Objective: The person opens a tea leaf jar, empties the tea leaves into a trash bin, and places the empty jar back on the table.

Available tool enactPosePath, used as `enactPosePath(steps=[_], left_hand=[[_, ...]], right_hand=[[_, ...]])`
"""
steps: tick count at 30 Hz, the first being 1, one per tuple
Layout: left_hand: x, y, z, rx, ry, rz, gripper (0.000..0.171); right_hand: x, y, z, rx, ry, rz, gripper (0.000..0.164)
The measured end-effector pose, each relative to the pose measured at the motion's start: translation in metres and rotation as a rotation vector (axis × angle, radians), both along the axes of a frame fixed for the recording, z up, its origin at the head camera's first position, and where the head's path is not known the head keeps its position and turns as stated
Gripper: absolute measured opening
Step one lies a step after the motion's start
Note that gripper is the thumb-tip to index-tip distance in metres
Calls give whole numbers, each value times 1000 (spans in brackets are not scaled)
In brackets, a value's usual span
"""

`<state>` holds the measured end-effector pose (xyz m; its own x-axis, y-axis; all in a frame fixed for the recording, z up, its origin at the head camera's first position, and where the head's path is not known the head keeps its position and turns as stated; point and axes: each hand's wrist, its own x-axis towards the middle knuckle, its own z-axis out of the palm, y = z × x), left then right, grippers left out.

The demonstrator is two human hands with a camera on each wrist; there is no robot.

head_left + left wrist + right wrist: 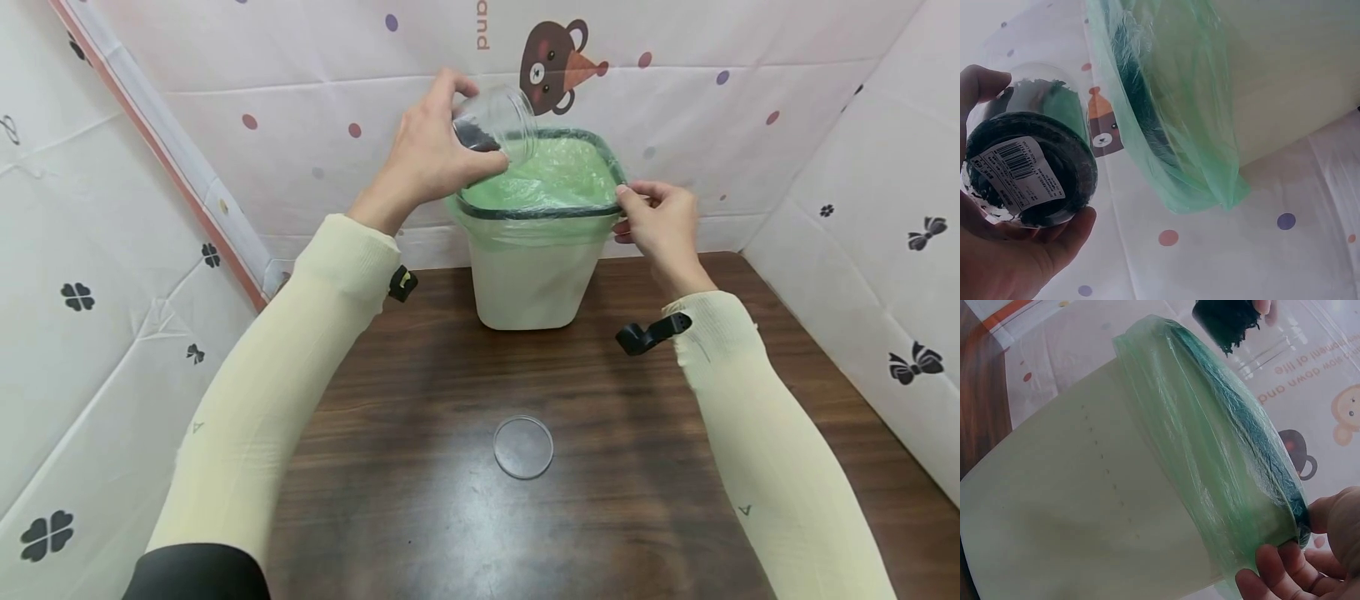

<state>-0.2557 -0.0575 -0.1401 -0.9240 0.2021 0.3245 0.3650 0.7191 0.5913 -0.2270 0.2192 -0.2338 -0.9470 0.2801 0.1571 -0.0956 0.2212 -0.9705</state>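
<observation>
My left hand grips a clear jar over the left side of a pale trash bin. The jar is tipped, its mouth toward the bin, with dark material lying near its bottom. A barcode label shows on the jar's base in the left wrist view. Green plastic bag lines the bin and folds over its dark rim. On the right side, my right hand pinches the bagged rim, thumb on top and fingers below, as the right wrist view also shows.
A clear round lid lies flat on the brown wooden table, in front of the bin. Printed cloth walls stand close behind the bin and along both sides.
</observation>
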Motion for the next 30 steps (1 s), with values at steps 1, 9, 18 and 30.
enactPosePath(steps=[1,9,18,30], left_hand=[[0,0,0,-3,1,-2,77],[-5,1,0,-38,5,10,77],[-10,4,2,-35,-10,2,80],[-17,11,4,-52,-45,-4,87]], right_hand=[[0,0,0,1,0,-1,48],[-2,1,-2,2,-8,-10,48],[-2,1,-2,15,-5,-14,48],[-1,0,0,4,8,-9,46]])
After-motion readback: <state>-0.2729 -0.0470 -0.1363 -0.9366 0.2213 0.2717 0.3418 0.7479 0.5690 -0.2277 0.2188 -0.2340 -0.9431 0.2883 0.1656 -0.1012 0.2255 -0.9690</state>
